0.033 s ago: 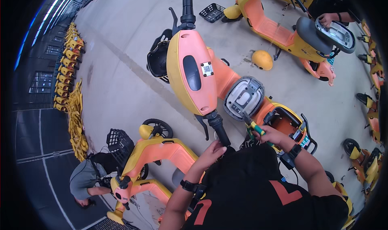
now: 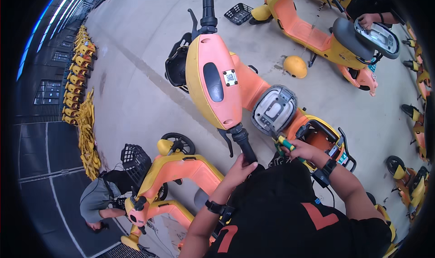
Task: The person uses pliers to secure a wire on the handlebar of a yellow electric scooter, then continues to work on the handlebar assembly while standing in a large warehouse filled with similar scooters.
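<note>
Orange scooter (image 2: 217,83) at centre | seat (image 2: 273,109) already tipped up, underside showing | left hand (image 2: 241,167) clasps handlebar grip (image 2: 246,145) | right hand (image 2: 302,152) grips green-handled pliers (image 2: 284,142) at seat base | work unfinished

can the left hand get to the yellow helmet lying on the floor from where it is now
Probably not. The left hand grips the near handlebar grip, and the scooter body stands between it and the yellow helmet, which lies well beyond.

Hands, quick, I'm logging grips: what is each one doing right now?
Left hand: closed around the scooter's black handlebar grip.
Right hand: closed on green-and-yellow-handled pliers at the seat's grey underside.
</note>
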Tool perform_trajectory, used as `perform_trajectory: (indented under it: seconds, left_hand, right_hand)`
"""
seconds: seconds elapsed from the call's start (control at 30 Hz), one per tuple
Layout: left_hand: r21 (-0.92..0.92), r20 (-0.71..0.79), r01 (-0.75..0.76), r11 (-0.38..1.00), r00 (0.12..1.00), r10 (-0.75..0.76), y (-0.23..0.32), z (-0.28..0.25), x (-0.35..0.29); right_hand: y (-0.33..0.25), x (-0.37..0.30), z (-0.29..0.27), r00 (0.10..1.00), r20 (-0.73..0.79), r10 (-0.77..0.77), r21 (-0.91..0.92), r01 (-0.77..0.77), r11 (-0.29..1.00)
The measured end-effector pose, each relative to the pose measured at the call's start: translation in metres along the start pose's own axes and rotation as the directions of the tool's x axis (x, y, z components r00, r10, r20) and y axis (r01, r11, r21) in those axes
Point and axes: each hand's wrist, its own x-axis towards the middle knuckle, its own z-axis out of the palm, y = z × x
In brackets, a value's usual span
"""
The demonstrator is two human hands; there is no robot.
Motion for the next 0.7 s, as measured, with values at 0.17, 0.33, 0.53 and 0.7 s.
perform_trajectory:
  seconds: [0.17, 0.33, 0.53, 0.7]
  left_hand:
    - [-0.356, -0.207, -0.029, 0.934, 0.977, -0.048, 0.048, 0.049, 0.022]
    - [-0.318, -0.291, -0.059, 0.946, 0.956, -0.038, 0.051, 0.054, 0.014]
    - [-0.229, -0.276, -0.111, 0.967, 0.96, 0.045, 0.053, 0.055, 0.011]
    - [-0.157, -0.243, -0.133, 0.979, 0.966, 0.093, 0.047, 0.046, 0.011]
  right_hand:
    - [0.002, 0.045, -0.01, 0.977, 0.169, 0.131, 0.284, -0.176, 0.943]
    - [-0.005, 0.084, 0.0, 0.889, 0.445, 0.103, 0.318, -0.265, 0.911]
    - [-0.009, 0.108, 0.005, 0.904, 0.417, 0.093, 0.312, -0.238, 0.92]
    - [-0.016, 0.118, 0.007, 0.916, 0.381, 0.127, 0.175, -0.206, 0.963]
